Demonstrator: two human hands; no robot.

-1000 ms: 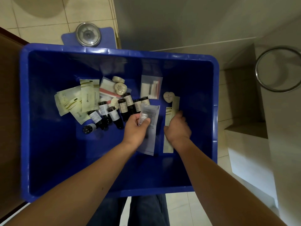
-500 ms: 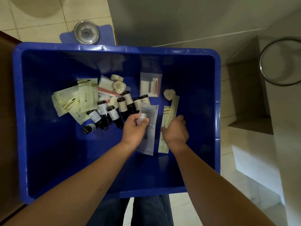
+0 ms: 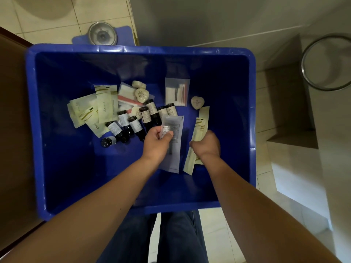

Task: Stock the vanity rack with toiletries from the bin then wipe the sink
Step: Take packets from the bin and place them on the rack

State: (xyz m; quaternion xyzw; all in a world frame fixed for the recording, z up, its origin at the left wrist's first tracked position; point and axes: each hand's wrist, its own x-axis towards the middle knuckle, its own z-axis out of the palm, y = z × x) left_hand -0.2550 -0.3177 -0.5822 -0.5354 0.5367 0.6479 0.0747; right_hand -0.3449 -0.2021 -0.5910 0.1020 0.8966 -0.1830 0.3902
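Note:
A blue plastic bin (image 3: 252,111) fills the middle of the view with toiletries on its floor. My left hand (image 3: 156,144) pinches a long translucent grey packet (image 3: 175,149) between thumb and fingers. My right hand (image 3: 208,146) curls around long cream sachets (image 3: 200,124) that stick out above and below it. Several dark small bottles (image 3: 133,124) lie left of my left hand. Cream flat sachets (image 3: 95,109) lie further left. Heart-shaped soaps (image 3: 197,102) and a clear packet (image 3: 176,93) lie at the back.
A round metal floor drain (image 3: 102,34) on a blue mat sits beyond the bin. A brown wooden surface (image 3: 13,111) runs along the left. A chrome ring (image 3: 322,61) hangs at the right by a tiled ledge. My legs show below the bin.
Both hands keep their hold on the packets and have risen slightly inside the bin. The view shifted a little.

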